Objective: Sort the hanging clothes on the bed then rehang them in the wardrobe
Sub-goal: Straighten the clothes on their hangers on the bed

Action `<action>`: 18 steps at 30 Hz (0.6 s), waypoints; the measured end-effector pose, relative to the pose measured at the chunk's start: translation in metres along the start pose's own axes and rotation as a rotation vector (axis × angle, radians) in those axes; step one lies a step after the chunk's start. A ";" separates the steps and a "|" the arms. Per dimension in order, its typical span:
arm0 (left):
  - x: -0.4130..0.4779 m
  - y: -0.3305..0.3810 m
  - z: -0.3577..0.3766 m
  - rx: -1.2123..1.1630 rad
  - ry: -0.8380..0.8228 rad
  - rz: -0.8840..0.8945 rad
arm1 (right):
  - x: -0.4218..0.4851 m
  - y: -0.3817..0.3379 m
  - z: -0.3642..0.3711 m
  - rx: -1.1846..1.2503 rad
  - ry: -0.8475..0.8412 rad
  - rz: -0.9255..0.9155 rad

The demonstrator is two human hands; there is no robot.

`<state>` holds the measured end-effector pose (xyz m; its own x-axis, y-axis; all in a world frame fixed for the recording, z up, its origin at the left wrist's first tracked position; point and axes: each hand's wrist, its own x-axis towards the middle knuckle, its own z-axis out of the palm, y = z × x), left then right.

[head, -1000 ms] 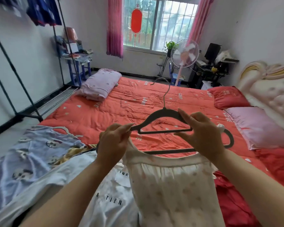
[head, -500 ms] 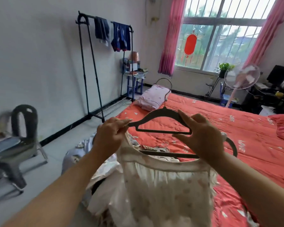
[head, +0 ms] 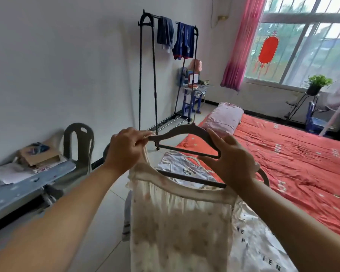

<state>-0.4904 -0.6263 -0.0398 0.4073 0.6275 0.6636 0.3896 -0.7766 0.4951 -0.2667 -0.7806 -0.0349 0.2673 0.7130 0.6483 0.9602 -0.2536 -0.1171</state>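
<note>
I hold a cream dotted dress in front of me together with two dark hangers. My left hand pinches the dress strap and the left tip of the upper grey hanger. My right hand grips that hanger's right side, and the lower hanger runs under it inside the dress's neckline. Below lie a white printed T-shirt and a panda-print garment on the red bed. The black clothes rack stands by the wall ahead, with two dark blue garments on its rail.
A grey plastic chair and a blue ironing board with papers stand to the left. A folded pink quilt lies at the bed's far corner. Behind the rack are a small blue table, a window with pink curtains, a plant and a fan.
My view has swung left from the bed toward the wall and the clothes rack. Both hands keep the same hold on the hangers and dress, carried along with the turn.
</note>
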 end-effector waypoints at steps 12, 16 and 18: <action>0.097 -0.102 0.016 0.062 0.033 0.123 | 0.076 -0.037 0.094 0.020 0.091 0.086; 0.132 -0.129 0.057 0.077 0.014 0.154 | 0.103 -0.016 0.134 0.031 0.098 0.117; 0.153 -0.144 0.083 0.085 0.006 0.156 | 0.122 -0.001 0.159 0.033 0.103 0.126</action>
<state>-0.4156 -0.4134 -0.0560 0.4631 0.4991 0.7324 0.3906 -0.8567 0.3369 -0.2219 -0.5892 -0.0754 0.3775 0.6059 0.7003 0.9223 -0.3134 -0.2260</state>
